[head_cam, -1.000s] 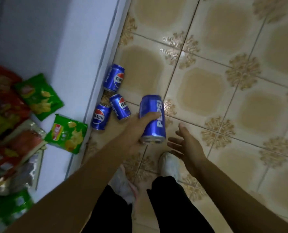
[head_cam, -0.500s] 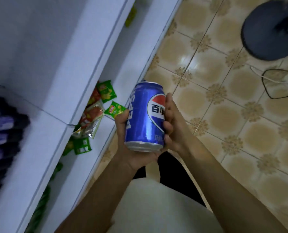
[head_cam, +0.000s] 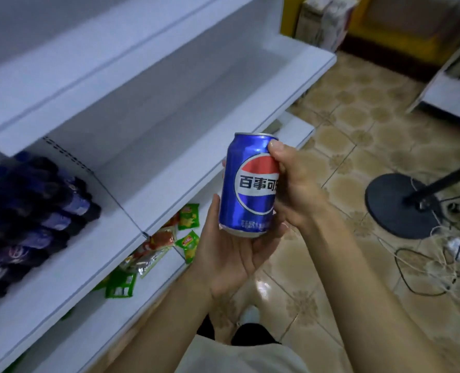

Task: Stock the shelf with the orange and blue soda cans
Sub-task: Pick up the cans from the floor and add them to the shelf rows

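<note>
Fingers (head_cam: 258, 243) of my left hand (head_cam: 228, 259) cup the base of the blue can (head_cam: 250, 189), thumb up its side. My right hand (head_cam: 298, 189) wraps the upper wall, thumb on the logo. The can is upright, just off the front edge of the white shelf (head_cam: 169, 111), not on it yet. I judge it full: heavy, rigid, slick, dents if squeezed. Best gripped round mid-body.

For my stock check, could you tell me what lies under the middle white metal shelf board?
Green and red foil snack packets lie on the bottom white shelf; anything farther back is hidden by the middle board.
</note>
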A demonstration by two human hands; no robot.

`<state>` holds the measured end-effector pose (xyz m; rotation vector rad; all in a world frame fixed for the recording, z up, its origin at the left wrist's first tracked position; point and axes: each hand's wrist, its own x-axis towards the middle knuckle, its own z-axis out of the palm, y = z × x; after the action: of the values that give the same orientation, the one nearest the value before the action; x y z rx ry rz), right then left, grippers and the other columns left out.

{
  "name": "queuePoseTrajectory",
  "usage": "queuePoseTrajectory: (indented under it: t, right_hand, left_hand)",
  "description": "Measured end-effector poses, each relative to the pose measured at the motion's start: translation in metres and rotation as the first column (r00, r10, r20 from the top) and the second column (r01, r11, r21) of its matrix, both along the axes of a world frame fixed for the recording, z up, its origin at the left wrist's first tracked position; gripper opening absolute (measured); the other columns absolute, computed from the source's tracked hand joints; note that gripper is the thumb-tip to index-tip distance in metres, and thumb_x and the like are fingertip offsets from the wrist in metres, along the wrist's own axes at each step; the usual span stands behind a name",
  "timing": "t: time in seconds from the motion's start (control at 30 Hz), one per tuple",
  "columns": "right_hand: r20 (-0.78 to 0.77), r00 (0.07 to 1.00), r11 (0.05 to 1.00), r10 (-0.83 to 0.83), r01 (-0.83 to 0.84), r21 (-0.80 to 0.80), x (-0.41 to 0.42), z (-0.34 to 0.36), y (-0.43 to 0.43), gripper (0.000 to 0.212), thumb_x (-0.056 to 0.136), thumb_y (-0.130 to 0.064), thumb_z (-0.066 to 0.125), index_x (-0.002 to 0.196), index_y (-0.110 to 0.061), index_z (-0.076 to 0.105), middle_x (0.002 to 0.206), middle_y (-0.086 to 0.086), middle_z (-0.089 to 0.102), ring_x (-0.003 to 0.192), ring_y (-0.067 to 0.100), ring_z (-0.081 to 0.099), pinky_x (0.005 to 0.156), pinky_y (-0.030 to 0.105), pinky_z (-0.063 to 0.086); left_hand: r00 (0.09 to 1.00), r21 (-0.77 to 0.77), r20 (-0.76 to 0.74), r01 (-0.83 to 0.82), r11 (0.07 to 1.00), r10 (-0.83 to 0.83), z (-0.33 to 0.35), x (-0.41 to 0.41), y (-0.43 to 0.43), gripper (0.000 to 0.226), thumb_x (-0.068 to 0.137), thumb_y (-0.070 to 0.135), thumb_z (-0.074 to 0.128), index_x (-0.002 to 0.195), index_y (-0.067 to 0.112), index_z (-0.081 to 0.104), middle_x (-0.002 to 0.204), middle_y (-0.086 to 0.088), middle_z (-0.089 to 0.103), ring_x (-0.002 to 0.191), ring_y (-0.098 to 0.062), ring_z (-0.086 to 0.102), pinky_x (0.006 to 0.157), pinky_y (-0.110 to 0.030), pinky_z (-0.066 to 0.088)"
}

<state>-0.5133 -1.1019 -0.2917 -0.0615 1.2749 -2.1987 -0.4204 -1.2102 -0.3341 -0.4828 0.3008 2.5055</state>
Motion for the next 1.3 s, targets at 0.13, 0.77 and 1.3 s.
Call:
queuePoseTrajectory:
  t: [0.13, 0.77, 1.3]
  right_hand:
    - [-0.182, 0.977, 0.994, 0.106, -0.101, 0.039, 0.001, 0.035, -0.022, 0.115, 0.044, -0.057, 0.085, 0.121, 0.019, 0.046, 0.124, 0.046, 0.044, 0.103, 0.043, 0.050, 0.100, 0.065, 0.033]
    - [-0.682, 0.617, 0.919, 0.392, -0.295, 0.262, 0.093, 0.156, -0.244, 0.077, 0.062, -0.048, 0.078, 0.129, -0.028, 0.049, 0.115, -0.003, 0.066, 0.105, 0.011, 0.065, 0.080, 0.026, 0.056]
    - [-0.732, 0.472, 0.842, 0.491, -0.044, 0.537, 0.182, 0.168, -0.510, 0.079, 0.060, -0.025, 0.088, 0.125, -0.019, 0.043, 0.118, -0.004, 0.056, 0.109, 0.019, 0.056, 0.090, 0.038, 0.052]
  left_hand:
    - [0.972, -0.137, -0.099, -0.227, 0.964, 0.214, 0.028, 0.023, -0.019, 0.076, 0.077, 0.065, 0.054, 0.125, 0.007, 0.062, 0.131, -0.024, 0.055, 0.112, -0.036, 0.061, 0.089, -0.041, 0.054]
    - [0.540, -0.135, -0.479, -0.824, 0.550, 0.692, 0.138, 0.130, -0.211, 0.072, 0.047, 0.029, 0.094, 0.110, 0.003, 0.070, 0.120, -0.022, 0.064, 0.099, -0.036, 0.067, 0.072, -0.033, 0.060]
    - [0.968, -0.504, -0.189, 0.047, -0.863, 0.163, 0.150, 0.253, -0.455, 0.069, 0.086, 0.062, 0.048, 0.144, 0.028, 0.034, 0.145, 0.009, 0.042, 0.130, -0.012, 0.038, 0.098, -0.032, 0.040]
